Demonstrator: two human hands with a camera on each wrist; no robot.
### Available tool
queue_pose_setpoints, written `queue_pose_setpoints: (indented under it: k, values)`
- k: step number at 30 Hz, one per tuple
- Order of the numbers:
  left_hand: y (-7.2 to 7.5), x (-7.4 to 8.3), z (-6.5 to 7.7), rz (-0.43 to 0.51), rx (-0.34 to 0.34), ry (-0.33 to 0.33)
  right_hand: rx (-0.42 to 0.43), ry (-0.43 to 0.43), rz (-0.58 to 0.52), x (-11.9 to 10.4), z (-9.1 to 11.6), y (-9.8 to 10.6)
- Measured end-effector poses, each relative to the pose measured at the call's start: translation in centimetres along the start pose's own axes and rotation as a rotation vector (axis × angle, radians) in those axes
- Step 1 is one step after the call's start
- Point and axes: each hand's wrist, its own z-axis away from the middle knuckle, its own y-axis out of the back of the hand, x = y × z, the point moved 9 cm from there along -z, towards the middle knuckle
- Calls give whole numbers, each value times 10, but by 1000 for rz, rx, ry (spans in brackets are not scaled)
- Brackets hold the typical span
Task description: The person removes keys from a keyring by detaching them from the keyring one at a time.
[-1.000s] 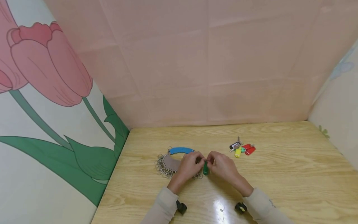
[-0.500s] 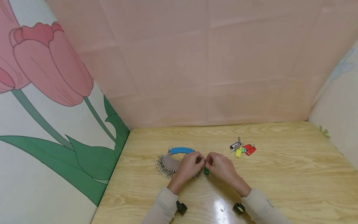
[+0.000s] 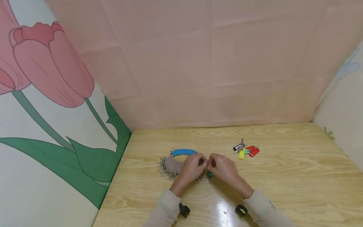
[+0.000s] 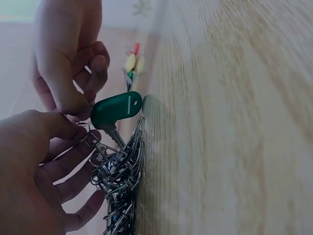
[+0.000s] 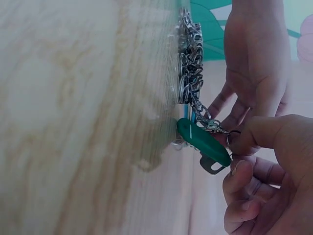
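A green key tag (image 4: 116, 108) with a metal key (image 4: 115, 138) hangs between the two hands, low over the table. My left hand (image 3: 193, 167) pinches a small metal ring (image 5: 232, 138) at the end of one clip on a key holder. Thumb and forefinger of my right hand (image 3: 224, 166) pinch at the top end of the green tag, right against that ring. The holder has a blue handle (image 3: 185, 152), a greyish curved plate (image 3: 173, 165) and a fringe of metal clips and rings (image 4: 120, 181). My left hand hides its right part in the head view.
Several tagged keys lie in a pile at the back right, with a black-edged tag (image 3: 239, 147), a yellow tag (image 3: 241, 154) and red tags (image 3: 254, 151). The wooden table (image 3: 289, 170) meets a pink cloth backdrop (image 3: 175, 94) at its far edge.
My right hand has shifted slightly left, closer to the left hand. The green tag has turned and shows less in the head view. The left hand and key holder have stayed almost still.
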Motion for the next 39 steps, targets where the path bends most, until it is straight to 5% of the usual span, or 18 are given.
queue_pose_setpoints:
  k: [7,21,39]
  values:
    - [2,1,0,-3,10,3,10,50,-19,-3,2,3]
    - [2,0,0,13,16,10,-31,-26,-50,4,1,0]
    - [-2,-1,1,4,-9,-4,-14,-24,-53,7,-1,-3]
